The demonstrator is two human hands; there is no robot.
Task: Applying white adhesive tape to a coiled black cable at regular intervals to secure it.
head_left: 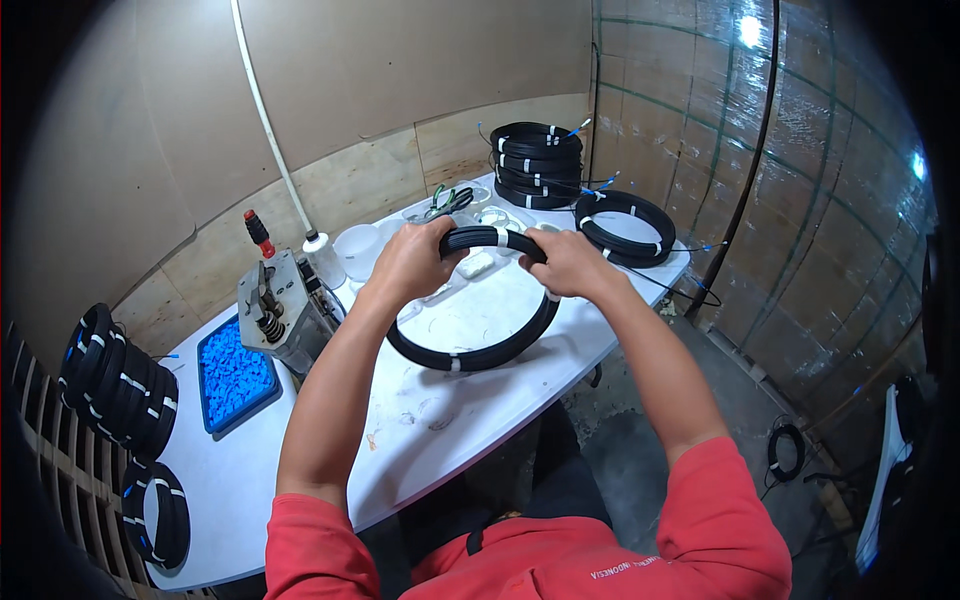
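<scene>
Cable coil point(492, 354), black with white bands, held tilted over the table point(405, 405); the left hand point(415, 262) and right hand point(568, 264) both grasp its upper part, one either side of a white band. To the left stand a metal machine point(287, 296) and a blue tray point(246, 409) of small blue pieces; at the far end, a stack of similar coils point(537, 165).

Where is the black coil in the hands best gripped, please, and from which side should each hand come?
Probably the far arc of the coil, with the left hand coming from the left and the right hand from the right, as they hold it now. Its round shape appears tilted, that arc higher, and the open middle leaves room to close around it.
</scene>
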